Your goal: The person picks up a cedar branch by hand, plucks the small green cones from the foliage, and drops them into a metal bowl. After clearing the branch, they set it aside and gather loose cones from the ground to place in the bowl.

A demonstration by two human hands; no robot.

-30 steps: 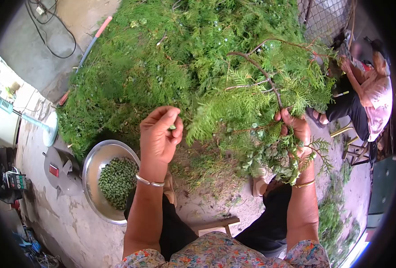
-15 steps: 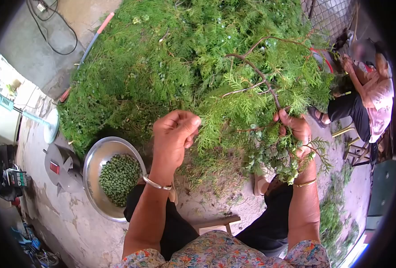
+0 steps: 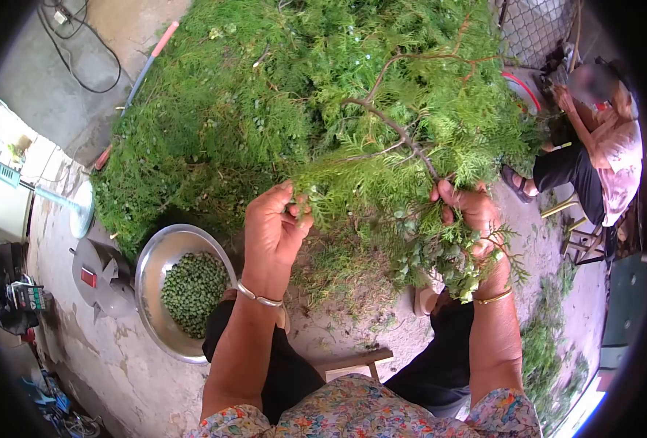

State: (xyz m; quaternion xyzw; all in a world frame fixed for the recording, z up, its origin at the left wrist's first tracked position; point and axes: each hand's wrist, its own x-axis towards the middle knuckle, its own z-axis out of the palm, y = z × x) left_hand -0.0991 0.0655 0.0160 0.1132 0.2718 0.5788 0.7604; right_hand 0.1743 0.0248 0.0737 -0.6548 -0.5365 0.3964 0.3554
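Note:
My right hand [image 3: 475,212] is closed round the woody stem of a leafy cypress branch [image 3: 403,135], with pale green cones hanging in a cluster below the fingers. The branch stretches up and left in front of me. At its left leaf tips, my left hand [image 3: 274,223] has curled fingers and a thumb drawn in on a feathery green sprig [image 3: 312,196]; whatever else lies inside those fingers is hidden. A steel basin [image 3: 148,292] stands on the floor to the left, partly filled with small green cones [image 3: 194,292].
A large heap of cut cypress branches [image 3: 199,117] fills the space ahead. Another person [image 3: 608,160] sits at the right. A fan [image 3: 82,209] and a grey stool-like object [image 3: 104,277] stand at the left. A wooden stool edge [image 3: 356,363] shows between my legs.
The branch and my right hand have shifted slightly left. My left hand has moved a little left, its fingers now at the leaf tips and less tightly bunched.

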